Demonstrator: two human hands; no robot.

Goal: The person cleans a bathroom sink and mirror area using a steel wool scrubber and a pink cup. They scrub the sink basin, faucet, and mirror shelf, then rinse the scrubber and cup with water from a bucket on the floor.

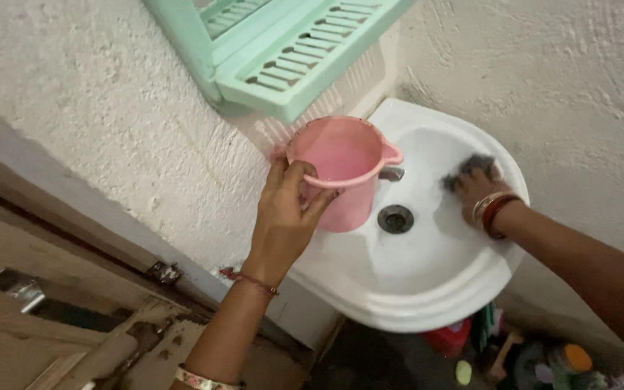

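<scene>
Already mid-scrub, judging by the look of it. Left hand [287, 217] clamped on the rim of a pink mug [344, 173], thumb outside and fingers hooked over the near lip, mug held upright above the left side of the sink [427, 296], close to the wall. Inside of the mug pale and shiny at the bottom, so maybe a little water in there, though hard to tell. Right hand [479, 193] pressed flat against the inner wall of the sink on its right side, fingers closed over a dark scrubber [471, 167] near the back rim; bangles at the wrist. Drain [396, 218] open and in plain sight between mug and scrubbing hand, tap [393, 173] just behind the mug. Sink surface mostly white and clean-looking toward the front edge, wet sheen across the bowl; no foam to speak of. Probably the right wall being worked now, with the back rim and the left side under the mug not yet shown as done, and a rinse likely left. Green rack [290, 54] on the wall above, clutter of bottles [543, 361] on the floor below the sink's right edge.
</scene>
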